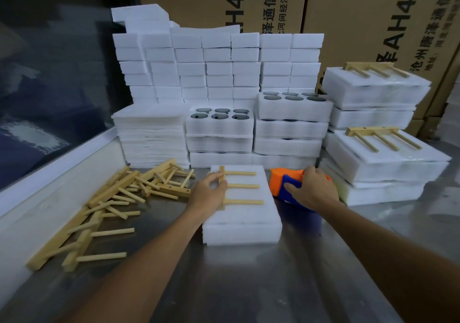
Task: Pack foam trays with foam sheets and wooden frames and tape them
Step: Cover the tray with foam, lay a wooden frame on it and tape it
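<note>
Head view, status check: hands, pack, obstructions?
Left hand holding wooden frame on foam pack. Right hand gripping tape dispenser. Pack untaped. Nothing blocking.

Print is borne only by the two cardboard boxes at the back, and all of it is turned on its side. On the left box (219, 1) the dark characters "H4.0" are seen, cut off by the top edge, and beside them the Chinese "泽通信科" with a smaller line that seems to read "河间经济开发". On the right box (373, 19) "AH4.0" is printed in large letters, with "沧州唐泽通信" beside it, and below that a small line beginning "地址", the rest of which is too blurred to be read.
</note>
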The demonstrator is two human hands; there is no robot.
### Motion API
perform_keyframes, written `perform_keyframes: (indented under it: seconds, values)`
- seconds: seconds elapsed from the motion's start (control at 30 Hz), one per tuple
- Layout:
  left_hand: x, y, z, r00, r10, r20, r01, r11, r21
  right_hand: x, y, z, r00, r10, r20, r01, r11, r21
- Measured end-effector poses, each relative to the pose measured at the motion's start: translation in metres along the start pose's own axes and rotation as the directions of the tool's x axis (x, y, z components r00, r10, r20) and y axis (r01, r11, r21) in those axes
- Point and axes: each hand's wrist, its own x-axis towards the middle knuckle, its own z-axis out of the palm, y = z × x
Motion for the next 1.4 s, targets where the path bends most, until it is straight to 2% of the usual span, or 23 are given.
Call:
perform_keyframes:
  seconds: [0.17,0.4,0.53,0.7,0.77,0.83,0.87,0.9,0.97,1.03,1.07,1.1,1.17,1.3,1.4]
  values:
    - [-0.001,-0.002,-0.001,1.000,-0.002,0.019,0.003,0.999,-0.041,-0.001,0.005,0.007,1.000,0.008,-0.027,-0.013,0.981,-0.195]
    - [-0.002,0.000,0.000,1.000,0.004,-0.004,-0.004,0.997,-0.078,0.003,0.015,0.006,0.998,-0.066,0.003,0.064,0.972,-0.225]
    - [-0.003,0.001,-0.002,1.000,0.003,0.020,-0.001,0.997,-0.074,0.002,0.018,0.004,0.995,-0.076,-0.062,0.063,0.979,-0.196]
    - [-0.002,0.003,-0.005,0.998,0.042,0.046,-0.046,0.995,0.093,0.006,0.007,-0.020,0.978,0.012,-0.207,-0.010,1.000,0.013]
    - [-0.002,0.005,-0.008,0.995,0.098,0.023,-0.101,0.968,0.232,0.007,-0.001,-0.035,0.974,-0.037,-0.223,0.044,0.999,0.028]
    - [-0.004,0.012,-0.012,0.976,0.216,-0.042,-0.185,0.909,0.374,0.006,-0.010,-0.050,0.964,-0.127,-0.233,0.140,0.989,0.041]
    - [-0.005,0.018,-0.013,0.959,0.273,-0.079,-0.221,0.892,0.394,0.005,-0.016,-0.057,0.956,-0.175,-0.236,0.191,0.980,0.048]
    - [-0.006,0.026,-0.015,0.948,0.298,-0.113,-0.242,0.905,0.350,0.004,-0.021,-0.065,0.948,-0.222,-0.226,0.240,0.969,0.055]
    - [-0.004,0.047,-0.019,0.973,0.197,-0.122,-0.191,0.980,0.060,0.002,-0.033,-0.078,0.935,-0.313,-0.166,0.330,0.940,0.087]
    - [-0.001,0.068,-0.023,0.999,0.033,0.040,-0.020,0.958,-0.287,0.000,-0.045,-0.088,0.919,-0.383,-0.097,0.393,0.910,0.132]
    - [0.000,0.076,-0.026,0.989,-0.022,0.148,0.078,0.920,-0.385,-0.001,-0.051,-0.092,0.910,-0.408,-0.071,0.414,0.897,0.154]
    - [0.001,0.081,-0.029,0.969,-0.047,0.241,0.149,0.892,-0.427,-0.002,-0.056,-0.095,0.902,-0.428,-0.054,0.430,0.885,0.179]
    - [0.002,0.083,-0.034,0.935,-0.031,0.352,0.203,0.863,-0.463,-0.004,-0.064,-0.098,0.890,-0.455,-0.026,0.449,0.866,0.222]
    - [0.000,0.074,-0.041,0.941,-0.027,0.337,0.221,0.806,-0.550,-0.006,-0.073,-0.099,0.893,-0.449,0.017,0.430,0.864,0.262]
    - [0.000,0.066,-0.046,0.938,-0.052,0.342,0.238,0.815,-0.529,-0.007,-0.076,-0.096,0.896,-0.444,0.026,0.428,0.876,0.222]
